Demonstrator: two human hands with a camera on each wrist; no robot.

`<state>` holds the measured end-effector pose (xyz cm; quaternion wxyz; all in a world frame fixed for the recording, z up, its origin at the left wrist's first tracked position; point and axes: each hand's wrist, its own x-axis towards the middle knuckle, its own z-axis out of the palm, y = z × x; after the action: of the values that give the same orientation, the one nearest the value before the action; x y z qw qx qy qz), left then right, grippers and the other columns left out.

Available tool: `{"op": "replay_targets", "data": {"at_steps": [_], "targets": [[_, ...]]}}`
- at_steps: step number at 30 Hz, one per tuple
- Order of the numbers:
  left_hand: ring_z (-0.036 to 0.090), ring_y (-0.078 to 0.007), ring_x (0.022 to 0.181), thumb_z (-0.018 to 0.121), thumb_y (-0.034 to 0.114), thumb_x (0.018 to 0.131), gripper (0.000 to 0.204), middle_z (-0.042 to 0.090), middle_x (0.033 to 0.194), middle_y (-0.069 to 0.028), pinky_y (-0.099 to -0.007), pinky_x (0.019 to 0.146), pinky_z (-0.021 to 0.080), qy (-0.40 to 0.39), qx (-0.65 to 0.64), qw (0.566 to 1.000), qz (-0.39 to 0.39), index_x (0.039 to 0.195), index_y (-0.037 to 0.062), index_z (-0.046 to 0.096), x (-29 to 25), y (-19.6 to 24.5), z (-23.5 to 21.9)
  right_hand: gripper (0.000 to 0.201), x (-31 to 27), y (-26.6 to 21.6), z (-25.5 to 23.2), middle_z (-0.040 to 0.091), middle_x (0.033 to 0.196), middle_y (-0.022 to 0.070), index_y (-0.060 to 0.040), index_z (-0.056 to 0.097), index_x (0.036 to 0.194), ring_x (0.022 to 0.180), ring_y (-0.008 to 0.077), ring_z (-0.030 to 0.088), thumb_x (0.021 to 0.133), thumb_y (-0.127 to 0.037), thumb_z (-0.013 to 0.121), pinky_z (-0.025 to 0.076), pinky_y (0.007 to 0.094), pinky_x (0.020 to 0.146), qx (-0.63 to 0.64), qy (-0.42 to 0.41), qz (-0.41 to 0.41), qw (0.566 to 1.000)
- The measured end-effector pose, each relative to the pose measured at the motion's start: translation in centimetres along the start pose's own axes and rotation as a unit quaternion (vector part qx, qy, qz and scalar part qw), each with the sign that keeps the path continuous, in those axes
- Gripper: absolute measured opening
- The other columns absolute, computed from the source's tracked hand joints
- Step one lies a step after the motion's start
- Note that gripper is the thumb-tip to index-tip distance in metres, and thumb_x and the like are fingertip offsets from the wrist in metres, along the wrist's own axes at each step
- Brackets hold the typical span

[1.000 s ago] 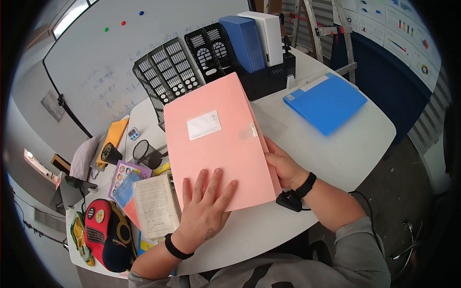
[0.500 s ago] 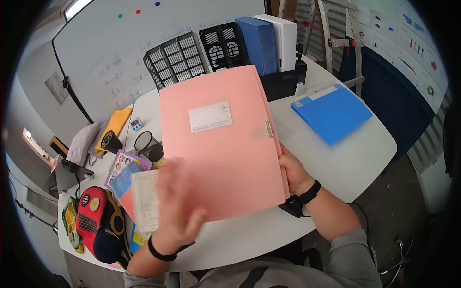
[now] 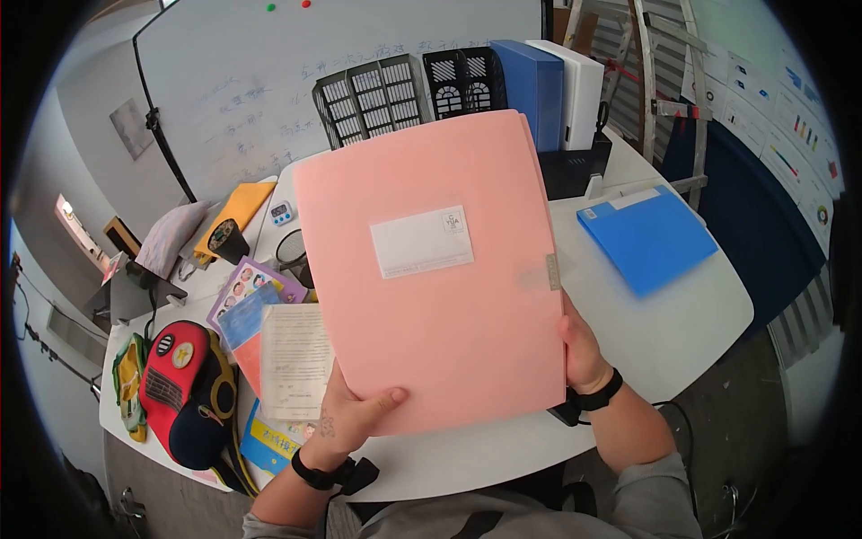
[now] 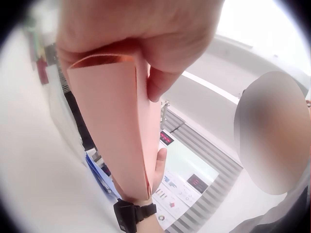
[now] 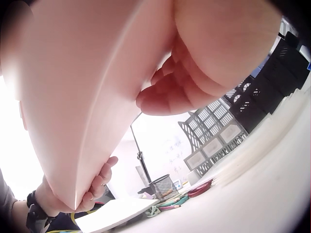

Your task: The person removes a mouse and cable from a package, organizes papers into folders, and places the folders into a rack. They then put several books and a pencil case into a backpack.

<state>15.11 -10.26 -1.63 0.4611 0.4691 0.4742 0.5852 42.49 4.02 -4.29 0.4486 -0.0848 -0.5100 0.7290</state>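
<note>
A pink file folder (image 3: 440, 346) with a white label (image 3: 422, 242) and a small clasp at its right edge is held up over the white table. My left hand (image 3: 353, 415) grips its lower left corner, thumb on the front cover and fingers behind. On the right side my right hand (image 3: 585, 352) holds the edge near the bottom. Seen from the left wrist, the folder (image 4: 104, 111) shows a gap at its end, with the left thumb pressed on the cover. In the right wrist view, curled right-hand fingers (image 5: 167, 97) lie against its underside.
A blue folder (image 3: 642, 238) lies on the table at right. Behind stand black file racks (image 3: 373, 94) and blue and white file boxes (image 3: 575, 99). At left are an open book (image 3: 294, 364), a red pencil bag (image 3: 175, 373), a mesh cup (image 3: 292, 247) and a timer (image 3: 282, 213).
My left hand has moved from lying flat on the cover to gripping the lower left corner. The folder has been raised and turned more upright, with the right hand still holding its right edge.
</note>
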Motion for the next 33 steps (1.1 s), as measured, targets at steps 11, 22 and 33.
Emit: {"op": "replay_targets", "data": {"at_steps": [11,22,33], "targets": [[0.057,-0.0187,0.117,0.083,0.006,0.078,0.074,0.058,0.126,-0.0107,-0.0353,0.099,0.049,0.009,0.073,0.997,0.022,0.137,-0.0014,0.04,0.0,-1.0,-0.5,0.092,-0.1,0.1,-0.5,0.042,0.15,0.0107,0.0026,0.021,0.155,0.137,0.0189,0.042,0.094,-0.049,0.066,0.036,0.036,0.112,-0.038,0.008,0.0,0.999],[0.057,-0.019,0.118,0.088,0.01,0.07,0.082,0.058,0.129,-0.0104,-0.0361,0.102,0.047,-0.006,0.106,0.994,-0.023,0.137,-0.0019,0.042,0.0,-1.0,-2.7,0.078,0.5,-1.8,-0.1,0.054,0.135,0.0092,0.0039,0.033,0.149,0.12,0.015,0.051,0.094,-0.037,0.07,0.042,0.032,0.103,-0.145,0.039,0.091,0.984],[0.056,-0.0192,0.119,0.085,0.012,0.076,0.082,0.058,0.128,-0.0101,-0.0365,0.102,0.047,-0.038,0.047,0.994,-0.09,0.142,-0.0021,0.038,0.3,-3.1,-2.4,0.07,0.7,-3.4,-1.6,0.055,0.134,0.0102,0.0038,0.035,0.149,0.119,0.0161,0.054,0.09,-0.017,0.067,0.044,0.0317,0.102,-0.233,-0.022,0.146,0.961]]}}
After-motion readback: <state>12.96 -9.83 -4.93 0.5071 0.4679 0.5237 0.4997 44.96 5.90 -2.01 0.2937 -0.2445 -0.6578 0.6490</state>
